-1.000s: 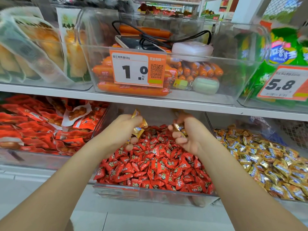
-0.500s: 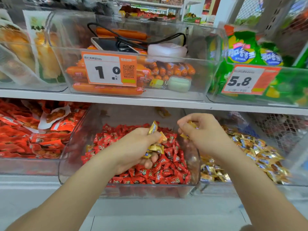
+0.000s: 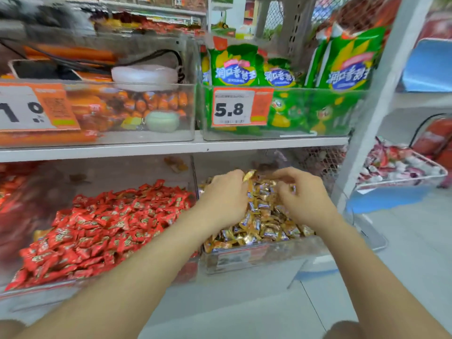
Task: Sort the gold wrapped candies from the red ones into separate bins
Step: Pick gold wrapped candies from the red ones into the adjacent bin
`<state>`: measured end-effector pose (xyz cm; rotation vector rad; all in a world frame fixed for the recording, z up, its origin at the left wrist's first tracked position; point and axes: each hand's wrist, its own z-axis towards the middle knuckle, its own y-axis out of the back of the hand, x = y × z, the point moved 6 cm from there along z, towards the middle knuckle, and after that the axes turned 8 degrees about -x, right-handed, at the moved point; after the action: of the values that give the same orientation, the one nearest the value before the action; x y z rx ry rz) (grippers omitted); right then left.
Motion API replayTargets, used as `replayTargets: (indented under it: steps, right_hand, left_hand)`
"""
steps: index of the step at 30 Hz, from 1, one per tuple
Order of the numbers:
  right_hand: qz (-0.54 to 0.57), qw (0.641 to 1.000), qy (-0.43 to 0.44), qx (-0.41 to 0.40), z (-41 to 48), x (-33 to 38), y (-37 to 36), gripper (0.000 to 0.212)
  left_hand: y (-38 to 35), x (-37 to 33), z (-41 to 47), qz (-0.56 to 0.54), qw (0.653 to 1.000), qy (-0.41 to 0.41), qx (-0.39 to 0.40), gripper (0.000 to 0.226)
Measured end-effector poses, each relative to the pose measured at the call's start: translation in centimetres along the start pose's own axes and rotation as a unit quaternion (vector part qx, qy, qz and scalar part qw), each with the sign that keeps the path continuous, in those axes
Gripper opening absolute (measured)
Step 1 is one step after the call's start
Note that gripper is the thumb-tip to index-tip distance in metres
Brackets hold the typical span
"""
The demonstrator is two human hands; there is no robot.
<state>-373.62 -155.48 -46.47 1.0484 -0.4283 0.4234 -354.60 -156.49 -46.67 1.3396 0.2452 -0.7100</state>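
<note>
- Both hands are over the right-hand clear bin (image 3: 256,259) on the lower shelf, above its heap of gold candies (image 3: 264,223).
- Left hand (image 3: 223,195): grip closed, fingers curled in. One gold-wrapped candy (image 3: 248,175) sticks out at the thumb side, held just above the heap. Anything more inside the fist is hidden.
- Right hand (image 3: 305,196): fingers bent down towards the heap, tips near or touching the wrappers. The blur makes it impossible to tell whether this grip holds any candy.
- Red candies (image 3: 110,223) fill the neighbouring clear bin (image 3: 44,293) to the left, and neither hand is near them. The two bins stand side by side, with a thin wall between them.
- Progress, judged: the sort looks well advanced.
  - The top of the red heap reads as red throughout, apart from one yellowish patch at its far left edge, too smeared to name.
  - The gold heap shows no red wrapper on its surface.
- Left to do, judged:
  - Release the candy in the left hand into the gold bin.
  - Check the red heap again, since gold pieces under the top layer would not show from here.
- The upper shelf (image 3: 146,149) carries sausages and green snack bags, which are not part of the job.
</note>
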Motion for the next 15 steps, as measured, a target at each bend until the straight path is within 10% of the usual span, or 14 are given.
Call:
replayTargets:
  steps: [5,10,15]
  right_hand:
    - [0.012,1.0,-0.004,0.018,-0.8,0.5,0.8,0.023]
    - [0.041,0.997,0.039,0.047,-1.0,5.0,-0.1,0.025]
    - [0.08,0.987,0.107,0.091,-2.9,13.5,-4.2,0.026]
  left_hand:
    - [-3.3,0.3,0.9,0.118,0.98,-0.038,0.154,0.06]
    - [3.5,1.9,-3.6,0.088,0.98,-0.148,-0.097,0.022]
    - [8.8,15.7,-5.7,0.153,0.98,0.079,-0.099,0.031]
